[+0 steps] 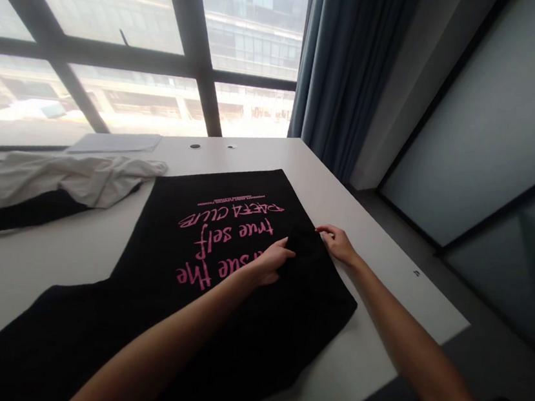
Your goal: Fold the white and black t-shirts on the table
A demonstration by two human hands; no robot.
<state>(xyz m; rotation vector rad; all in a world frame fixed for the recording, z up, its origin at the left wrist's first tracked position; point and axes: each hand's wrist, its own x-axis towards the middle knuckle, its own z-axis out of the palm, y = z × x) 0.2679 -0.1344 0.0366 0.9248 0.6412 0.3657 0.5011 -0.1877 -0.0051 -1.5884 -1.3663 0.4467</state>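
Note:
A black shirt with pink lettering is spread on the white table, its print upside down from where I stand. My left hand pinches a dark fold of its fabric beside the lettering, covering part of the words. Just to the right, my right hand grips the shirt's right edge between thumb and fingers. Between both hands the cloth is raised and doubled over. One side of the shirt stretches toward the lower left, out of the frame.
A crumpled light grey and black garment lies at the table's left. Behind it is a flat pale sheet. The white table has a dark round cable hole near the windows. A blue curtain hangs beyond its far right corner.

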